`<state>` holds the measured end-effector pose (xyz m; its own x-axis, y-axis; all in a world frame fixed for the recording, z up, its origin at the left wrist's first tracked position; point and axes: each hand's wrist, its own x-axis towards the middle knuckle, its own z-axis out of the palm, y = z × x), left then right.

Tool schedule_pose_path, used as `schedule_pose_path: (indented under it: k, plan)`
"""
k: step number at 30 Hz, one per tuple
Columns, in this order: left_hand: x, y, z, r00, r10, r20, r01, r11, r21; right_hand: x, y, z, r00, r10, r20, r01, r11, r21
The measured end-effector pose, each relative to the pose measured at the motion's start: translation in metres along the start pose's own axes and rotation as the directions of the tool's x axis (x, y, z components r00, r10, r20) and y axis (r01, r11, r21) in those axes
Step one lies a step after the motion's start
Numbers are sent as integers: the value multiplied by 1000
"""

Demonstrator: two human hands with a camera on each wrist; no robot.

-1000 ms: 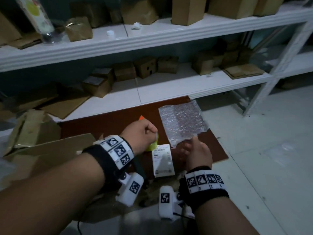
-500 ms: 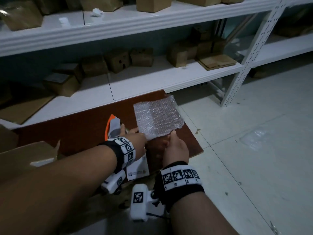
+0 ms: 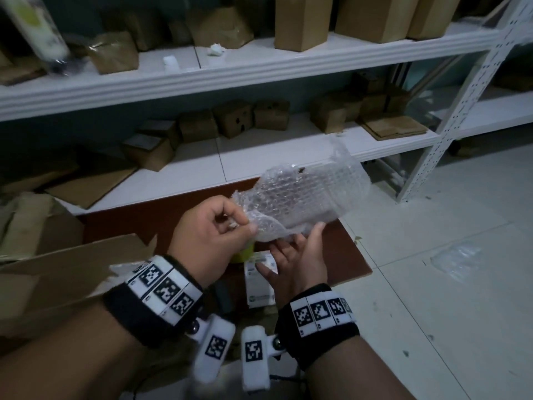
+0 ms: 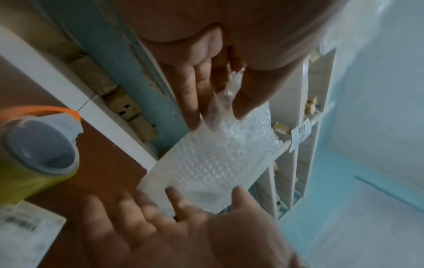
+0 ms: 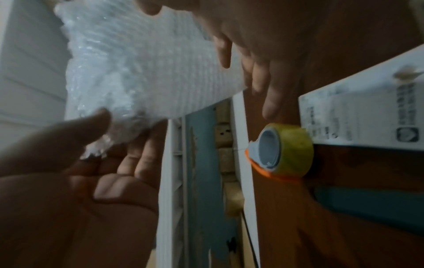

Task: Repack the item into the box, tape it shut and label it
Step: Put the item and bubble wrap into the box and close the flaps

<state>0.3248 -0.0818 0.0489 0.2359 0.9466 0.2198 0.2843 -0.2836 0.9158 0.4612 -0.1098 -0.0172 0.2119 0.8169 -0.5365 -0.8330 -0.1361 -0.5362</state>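
A sheet of clear bubble wrap (image 3: 305, 194) hangs in the air above the brown mat (image 3: 346, 255). My left hand (image 3: 245, 226) pinches its crumpled left corner between thumb and fingers, as the left wrist view shows (image 4: 220, 101). Just under the sheet's near edge my right hand (image 3: 288, 249) lies palm up with fingers spread, the thumb touching the wrap (image 5: 142, 72). A yellow-green tape roll (image 3: 245, 254) with an orange dispenser sits on the mat below my left hand. A white printed label (image 3: 259, 284) lies next to it. An open cardboard box (image 3: 57, 269) stands at the left.
White shelving (image 3: 259, 157) with several small cardboard boxes runs along the back, just past the mat. A perforated white upright (image 3: 450, 122) stands at the right. Pale tiled floor (image 3: 432, 284) spreads to the right with a scrap of plastic on it.
The bubble wrap has come up off the mat. My left hand left the tape roll and took the wrap's corner; my right hand turned palm up beneath it.
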Motion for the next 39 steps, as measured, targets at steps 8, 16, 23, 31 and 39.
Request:
schedule_pose_path:
  k: [8,16,23,31,39]
  plan:
    - [-44,7,-73,984,-178,-29,175,981,-82,-61,40,42,912,85,401,-92,996,0]
    - [-87,1,-159,955,-258,-146,235,959,-158,-103,73,83,836,-35,547,309,855,-417]
    - [-138,23,-225,909,416,-25,-309,712,631,-147,100,116,685,105,721,530,608,-592]
    - [-174,-11,-259,997,-3,77,-32,894,446,-178,123,133,632,199,749,695,282,-661]
    - [-175,-22,-303,848,-193,-493,288,949,125,-155,138,138,686,-74,724,696,-224,-682]
